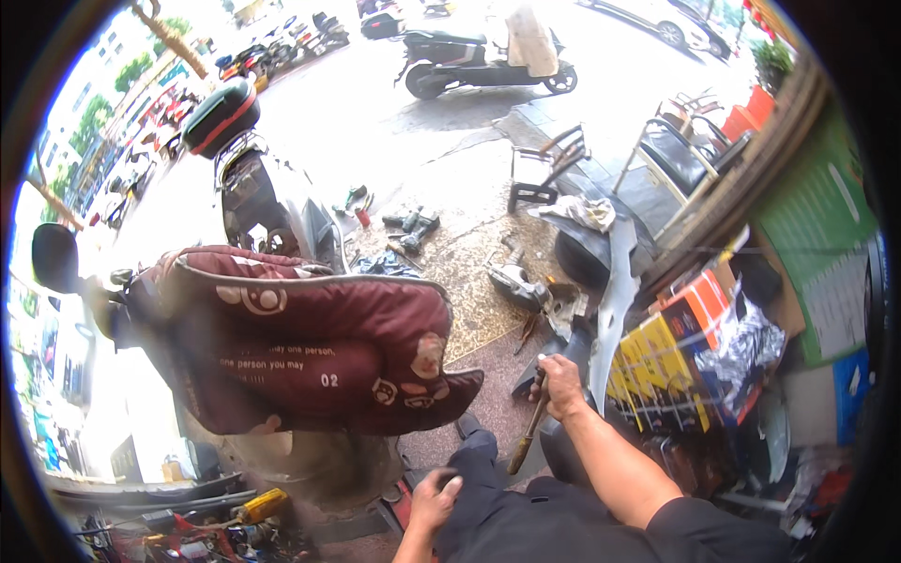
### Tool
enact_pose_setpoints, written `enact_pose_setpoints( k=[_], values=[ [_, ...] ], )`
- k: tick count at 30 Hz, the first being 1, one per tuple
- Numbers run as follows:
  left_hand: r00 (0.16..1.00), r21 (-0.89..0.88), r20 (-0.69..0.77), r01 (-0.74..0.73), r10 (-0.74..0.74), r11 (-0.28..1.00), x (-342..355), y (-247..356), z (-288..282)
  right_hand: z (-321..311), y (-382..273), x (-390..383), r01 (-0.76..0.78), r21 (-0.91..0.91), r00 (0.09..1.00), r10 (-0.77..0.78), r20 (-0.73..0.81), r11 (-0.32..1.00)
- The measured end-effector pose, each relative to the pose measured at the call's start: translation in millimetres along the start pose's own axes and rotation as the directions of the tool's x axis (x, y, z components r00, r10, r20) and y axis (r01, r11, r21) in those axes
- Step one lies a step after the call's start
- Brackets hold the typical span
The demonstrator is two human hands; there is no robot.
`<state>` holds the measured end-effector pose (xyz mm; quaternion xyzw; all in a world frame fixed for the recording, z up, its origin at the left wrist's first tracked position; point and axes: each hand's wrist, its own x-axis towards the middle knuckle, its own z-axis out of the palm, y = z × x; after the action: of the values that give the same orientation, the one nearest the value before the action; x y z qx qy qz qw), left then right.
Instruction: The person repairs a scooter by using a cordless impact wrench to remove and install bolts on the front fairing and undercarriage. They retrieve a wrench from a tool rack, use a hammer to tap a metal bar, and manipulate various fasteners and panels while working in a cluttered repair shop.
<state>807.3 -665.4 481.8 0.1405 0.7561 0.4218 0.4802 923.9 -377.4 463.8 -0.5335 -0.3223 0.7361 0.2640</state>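
My right hand [565, 387] is closed round a long, dark, rod-like tool [531, 433], which slants down with its thicker brownish end toward my lap. Its exact kind is not clear. Low in front of my body, my left hand [435, 499] is curled with the thumb on top; whatever its fingers hold, if anything, is hidden. To the left stands a scooter covered by a maroon quilted apron [319, 347]. Beyond my right hand are a long grey scooter panel [615, 300] and a metal scooter part [514, 284] on the ground.
Power tools [410, 228] lie on the pavement. A partly stripped scooter [267, 197] stands behind the maroon apron. Stacked yellow-and-black boxes [662, 361] line the right side. Chairs [549, 169] stand farther off, and hand tools [188, 530] fill the lower left.
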Motion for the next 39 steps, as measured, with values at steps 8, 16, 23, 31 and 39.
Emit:
enact_pose_setpoints(
  k=[8,16,23,31,39],
  values=[
    [0.946,0.319,0.258,-0.275,0.196,0.907,168.5,170.7,33.1,76.8,-75.4,106.2,0.004,-0.030,1.000,-0.004,-0.003,1.000],
    [0.993,0.213,0.101,-0.076,0.056,0.974,326.0,215.9,13.5,192.4,-124.2,254.6,-0.161,-0.066,0.981,0.167,0.098,0.985],
    [0.995,-0.032,-0.054,0.087,-0.089,0.996,436.5,242.4,4.0,306.3,-154.4,383.4,-0.237,-0.307,0.908,0.322,0.266,0.922],
    [0.973,-0.063,-0.117,0.192,-0.199,0.979,501.3,282.2,-27.6,387.7,-174.0,449.9,-0.378,-0.392,0.846,0.485,0.220,0.838],
    [0.957,-0.166,-0.127,0.240,-0.262,0.957,569.5,290.8,-78.6,448.8,-163.9,526.5,-0.368,-0.469,0.829,0.512,0.224,0.803]
  ],
)
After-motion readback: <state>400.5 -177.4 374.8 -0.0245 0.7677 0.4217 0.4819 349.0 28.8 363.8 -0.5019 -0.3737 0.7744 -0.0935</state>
